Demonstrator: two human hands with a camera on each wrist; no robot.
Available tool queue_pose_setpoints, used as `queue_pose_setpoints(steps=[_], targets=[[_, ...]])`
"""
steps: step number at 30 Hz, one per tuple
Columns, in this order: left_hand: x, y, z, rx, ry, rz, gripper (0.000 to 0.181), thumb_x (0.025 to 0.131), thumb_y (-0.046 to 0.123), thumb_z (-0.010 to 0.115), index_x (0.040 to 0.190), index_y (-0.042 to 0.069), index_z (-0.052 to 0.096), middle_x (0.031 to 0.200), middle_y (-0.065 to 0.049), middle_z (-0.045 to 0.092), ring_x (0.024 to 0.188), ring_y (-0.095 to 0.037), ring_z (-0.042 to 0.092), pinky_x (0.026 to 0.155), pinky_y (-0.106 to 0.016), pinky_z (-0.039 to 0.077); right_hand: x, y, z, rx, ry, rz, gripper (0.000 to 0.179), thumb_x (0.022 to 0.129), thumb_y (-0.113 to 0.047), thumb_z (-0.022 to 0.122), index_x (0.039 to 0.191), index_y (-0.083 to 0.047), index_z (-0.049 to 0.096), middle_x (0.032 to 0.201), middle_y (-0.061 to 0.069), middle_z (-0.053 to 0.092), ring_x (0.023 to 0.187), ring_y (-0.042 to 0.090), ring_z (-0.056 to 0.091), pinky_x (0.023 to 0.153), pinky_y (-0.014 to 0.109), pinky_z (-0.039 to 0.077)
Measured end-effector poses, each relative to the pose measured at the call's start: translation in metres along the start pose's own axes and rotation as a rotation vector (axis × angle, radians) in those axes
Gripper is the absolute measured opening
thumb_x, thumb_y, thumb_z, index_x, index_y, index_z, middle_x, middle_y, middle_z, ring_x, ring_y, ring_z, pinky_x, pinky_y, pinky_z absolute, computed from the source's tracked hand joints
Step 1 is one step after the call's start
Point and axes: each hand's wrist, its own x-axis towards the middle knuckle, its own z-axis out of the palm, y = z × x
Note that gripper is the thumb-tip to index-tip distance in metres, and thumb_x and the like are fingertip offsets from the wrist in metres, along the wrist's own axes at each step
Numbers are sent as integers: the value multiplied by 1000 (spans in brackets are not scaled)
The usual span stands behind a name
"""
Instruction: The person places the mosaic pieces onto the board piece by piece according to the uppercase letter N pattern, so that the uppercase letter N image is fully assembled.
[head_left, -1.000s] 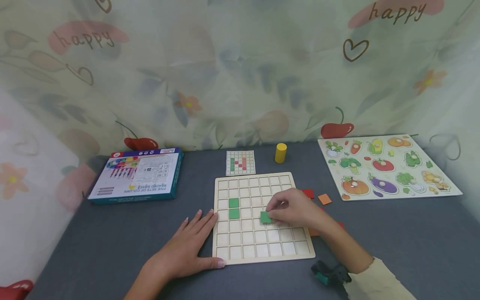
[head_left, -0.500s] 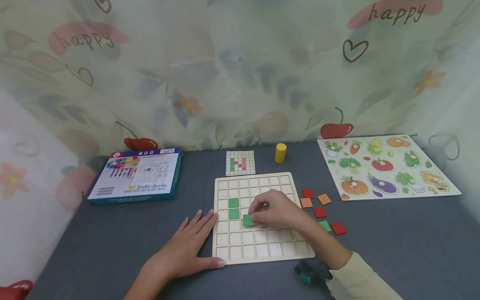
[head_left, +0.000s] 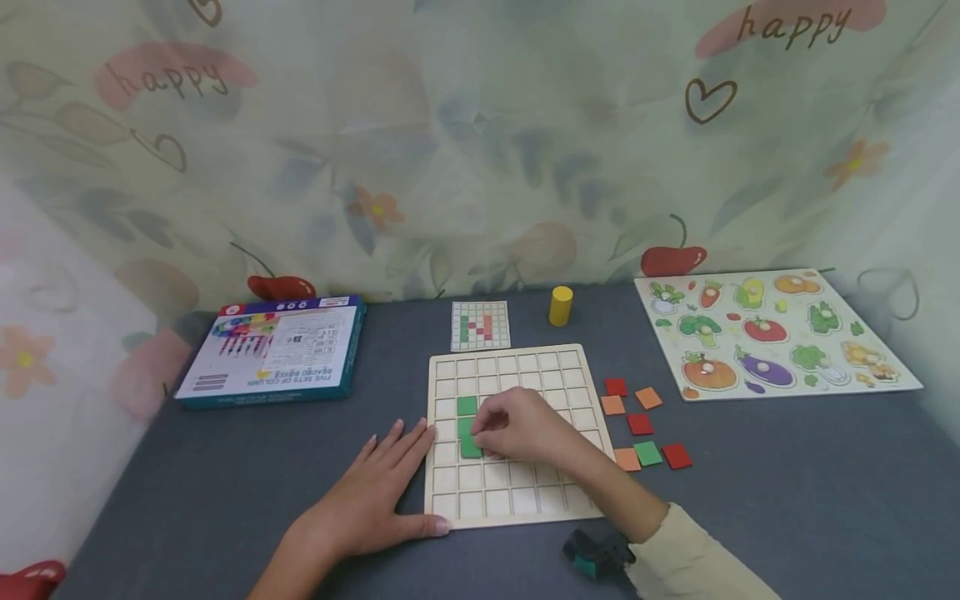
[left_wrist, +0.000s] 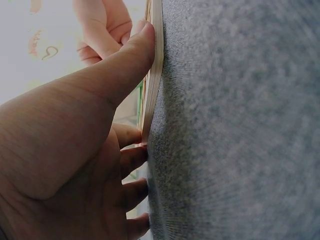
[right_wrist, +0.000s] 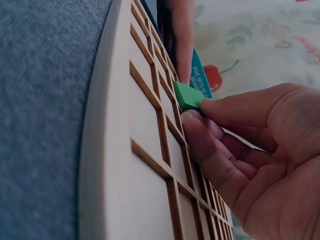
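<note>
Pinching a green tile (right_wrist: 186,95) between thumb and fingertip, the right hand (head_left: 519,427) has it by the side facing the grid board's (head_left: 525,501) right edge, over the board's left half. It is probably light, stiff and slightly slick, best held by its thin sides. Fingers extended, the left hand (head_left: 375,492) touches the board's left edge, thumb by the near-left corner.

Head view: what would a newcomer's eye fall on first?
Probably the green tile that the right hand pinches at the left part of the grid board. Next might come the bright vegetable puzzle, at far right, and the yellow cylinder, upright behind the board.
</note>
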Motion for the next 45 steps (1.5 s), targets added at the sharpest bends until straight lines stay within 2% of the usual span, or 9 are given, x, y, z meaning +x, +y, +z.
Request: queue_pose_setpoints(steps=[11,26,33,45], targets=[[-1,0,0,0,3,-7,108,80,78,61,162,18,22,166,0,18,152,-32,10,116,-61,9,-2,-4,5,-133,25,-75,8,85,-4,77,82,-11,75,71,-10,63,68,8,57,66,27,49],[0,-1,2,-10,6,6,109,80,78,60,162,18,22,166,0,18,152,-33,10,116,-62,9,-9,0,4,-198,39,-76,6,88,-8,75,91,-12,77,75,-11,61,70,8,55,66,27,48],[0,-1,2,-10,3,4,110,79,79,60,162,18,21,166,-1,18,152,-33,10,116,-62,9,-28,6,-9,-226,74,-70,9,89,-9,73,94,-16,78,81,-13,63,74,7,55,70,28,49],[1,-1,1,-7,-7,0,110,79,79,61,162,20,21,166,0,18,152,-32,9,116,-63,9,-78,36,-55,-259,145,-67,13,86,-5,73,94,-15,77,82,-13,63,73,5,55,67,27,49]])
